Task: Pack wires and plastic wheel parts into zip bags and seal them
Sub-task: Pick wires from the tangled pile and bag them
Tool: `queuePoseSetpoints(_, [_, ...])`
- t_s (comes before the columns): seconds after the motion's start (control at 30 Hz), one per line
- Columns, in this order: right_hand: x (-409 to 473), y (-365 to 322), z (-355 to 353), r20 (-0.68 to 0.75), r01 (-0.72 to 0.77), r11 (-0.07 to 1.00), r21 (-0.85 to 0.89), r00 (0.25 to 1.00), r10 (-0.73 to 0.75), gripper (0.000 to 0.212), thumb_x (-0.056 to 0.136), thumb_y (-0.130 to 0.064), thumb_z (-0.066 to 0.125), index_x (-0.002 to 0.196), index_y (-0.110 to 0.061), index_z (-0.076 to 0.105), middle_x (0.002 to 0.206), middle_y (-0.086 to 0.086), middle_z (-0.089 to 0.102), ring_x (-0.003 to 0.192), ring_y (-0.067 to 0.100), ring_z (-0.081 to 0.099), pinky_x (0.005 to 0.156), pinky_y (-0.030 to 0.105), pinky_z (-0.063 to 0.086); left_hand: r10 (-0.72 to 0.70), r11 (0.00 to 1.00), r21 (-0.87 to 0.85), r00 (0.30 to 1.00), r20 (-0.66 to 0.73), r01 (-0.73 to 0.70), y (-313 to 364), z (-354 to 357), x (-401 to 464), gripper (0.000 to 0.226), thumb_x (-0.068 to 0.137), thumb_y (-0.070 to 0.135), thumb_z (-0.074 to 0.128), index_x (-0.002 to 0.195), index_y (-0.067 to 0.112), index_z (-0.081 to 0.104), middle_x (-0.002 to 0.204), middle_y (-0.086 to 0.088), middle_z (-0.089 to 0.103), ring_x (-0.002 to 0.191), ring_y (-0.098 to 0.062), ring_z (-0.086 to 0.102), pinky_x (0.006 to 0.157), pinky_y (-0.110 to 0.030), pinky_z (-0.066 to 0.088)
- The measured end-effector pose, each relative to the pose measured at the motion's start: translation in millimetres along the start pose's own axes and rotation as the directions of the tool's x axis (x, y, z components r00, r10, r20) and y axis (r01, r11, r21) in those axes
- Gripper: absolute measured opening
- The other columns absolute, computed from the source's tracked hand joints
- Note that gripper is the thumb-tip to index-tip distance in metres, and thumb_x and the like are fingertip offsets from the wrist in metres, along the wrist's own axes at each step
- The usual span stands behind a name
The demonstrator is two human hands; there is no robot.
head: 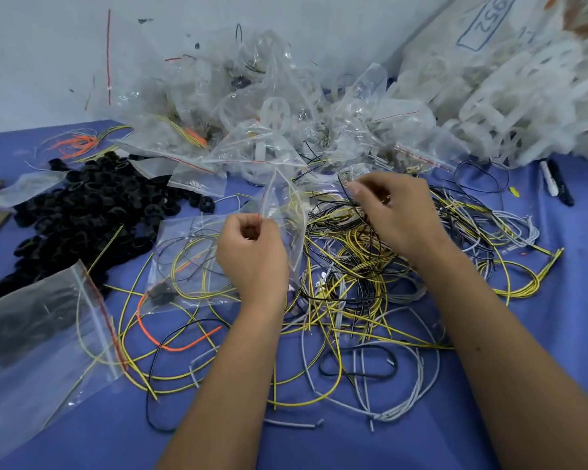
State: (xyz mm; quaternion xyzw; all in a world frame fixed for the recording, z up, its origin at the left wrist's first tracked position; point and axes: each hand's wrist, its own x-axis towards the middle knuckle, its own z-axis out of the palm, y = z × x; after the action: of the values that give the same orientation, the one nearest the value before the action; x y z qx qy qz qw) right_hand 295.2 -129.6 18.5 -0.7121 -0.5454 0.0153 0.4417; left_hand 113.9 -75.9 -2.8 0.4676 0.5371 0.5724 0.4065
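Loose wires [336,300] sprawl nearest on the table [557,334], light and springy, best gathered in a bunch. Above them the left hand [252,256] pinches a limp, slippery zip bag [282,205] at its mouth; the right hand [394,212] pinches wire ends.

— Which way do the two forearms run?
— Both are bare and rise from the lower edge toward the centre, the right one longer and more slanted.
— Left hand [252,256]?
— Back toward the camera, fingers curled, thumb and forefinger pinching the edge of a clear zip bag [282,212].
— Right hand [396,215]?
— Held slightly higher and apart from the left, knuckles up, fingertips [355,188] drawn together on a thin black wire [345,186].
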Motion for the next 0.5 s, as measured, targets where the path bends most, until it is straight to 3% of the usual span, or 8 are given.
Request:
queuePoseSetpoints(0.07, [3, 0, -6, -0.056, -0.035, 0.999, 0.018, 0.998, 0.036, 0.031, 0.103, -0.035, 0.056, 0.093, -0.012, 0.073, 0.074, 0.002, 0.068, 0.066, 0.014, 0.058, 0.064, 0.032, 0.045, 0.027, 1.000, 0.004, 1.000, 0.016, -0.027, 0, 0, 0, 0.017, 0.086, 0.010, 0.066, 0.075, 0.021, 0.061, 0.068, 0.010, 0.059, 0.053, 0.002, 0.050, 0.051, -0.011, 0.039])
queuePoseSetpoints(0.17, [6, 6, -25, -0.135, -0.103, 0.994, 0.038, 0.985, 0.107, 0.019, 0.100, -0.026, 0.059, 0.099, -0.014, 0.074, 0.081, 0.000, 0.074, 0.075, 0.018, 0.069, 0.072, 0.033, 0.056, 0.120, 0.993, -0.014, 0.988, 0.093, -0.120, 2, 1, -4, 0.012, 0.086, 0.007, 0.066, 0.079, 0.016, 0.062, 0.071, 0.009, 0.060, 0.058, 0.001, 0.052, 0.057, -0.012, 0.042])
queuePoseSetpoints(0.23, [6, 9, -39, -0.132, -0.148, 0.986, 0.080, 0.979, 0.157, 0.015, 0.098, -0.021, 0.062, 0.089, -0.017, 0.072, 0.072, -0.002, 0.073, 0.065, 0.020, 0.070, 0.065, 0.033, 0.056, 0.216, 0.976, -0.015, 0.960, 0.177, -0.217, 5, 3, -8, 0.010, 0.087, 0.007, 0.067, 0.081, 0.013, 0.062, 0.072, 0.007, 0.061, 0.061, -0.002, 0.054, 0.059, -0.016, 0.044])
queuePoseSetpoints(0.3, [3, 14, -54, -0.059, -0.183, 0.983, 0.030, 0.981, 0.184, 0.019, 0.096, -0.020, 0.064, 0.078, -0.018, 0.070, 0.065, -0.001, 0.072, 0.056, 0.017, 0.068, 0.059, 0.031, 0.052, 0.301, 0.951, -0.015, 0.915, 0.269, -0.309, 5, 5, -13, 0.014, 0.088, 0.007, 0.067, 0.080, 0.015, 0.061, 0.071, 0.008, 0.061, 0.062, -0.005, 0.056, 0.059, -0.017, 0.046])
queuePoseSetpoints(0.37, [-4, 17, -70, 0.069, -0.166, 0.978, -0.126, 0.982, 0.176, 0.021, 0.094, -0.020, 0.069, 0.073, -0.021, 0.070, 0.059, -0.005, 0.071, 0.050, 0.010, 0.066, 0.057, 0.029, 0.053, 0.354, 0.929, -0.017, 0.871, 0.340, -0.371, 4, 7, -18, 0.017, 0.089, 0.008, 0.068, 0.078, 0.019, 0.059, 0.069, 0.008, 0.061, 0.060, -0.003, 0.055, 0.057, -0.018, 0.046])
queuePoseSetpoints(0.5, [-16, 15, -100, 0.295, -0.135, 0.928, -0.347, 0.924, 0.244, 0.015, 0.086, -0.018, 0.078, 0.072, -0.024, 0.075, 0.058, -0.012, 0.070, 0.052, 0.001, 0.065, 0.059, 0.025, 0.049, 0.388, 0.907, -0.008, 0.830, 0.401, -0.420, 2, 12, -21, 0.018, 0.089, 0.008, 0.067, 0.078, 0.020, 0.059, 0.074, 0.006, 0.062, 0.058, -0.003, 0.054, 0.056, -0.021, 0.047])
